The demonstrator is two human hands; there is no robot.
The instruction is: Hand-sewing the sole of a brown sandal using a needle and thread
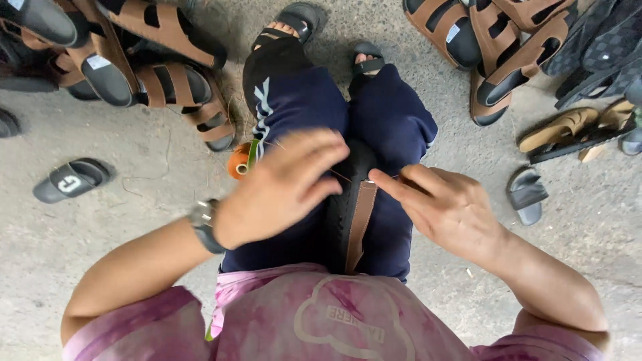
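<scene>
A: Where's the sandal?

B: The sandal (348, 207) is wedged upright between the person's knees, black sole facing up, with a brown strap (361, 224) running down its right edge. The legs are in dark blue trousers.

A: And the hands?

B: The left hand (284, 187) is blurred, fingers loosely curled, lying over the sandal's left side. I can't tell if it grips anything. A watch (204, 224) sits on that wrist.

A: The right one?

B: The right hand (445, 207) has its forefinger and thumb pinched together at the top of the strap, the other fingers folded in. What it pinches is too small to make out. A thin thread (338, 176) seems to run between the two hands, across the sole.

A: Anything beside the knees?

B: An orange spool (239, 160) sits just left of the left knee, on the concrete floor (134, 220).

A: And further out?

B: A heap of brown-strapped sandals (134, 60) at upper left, another heap (508, 47) at upper right, a black slide (72, 180) alone on the left, and a grey slide (527, 194) near the right hand.
</scene>
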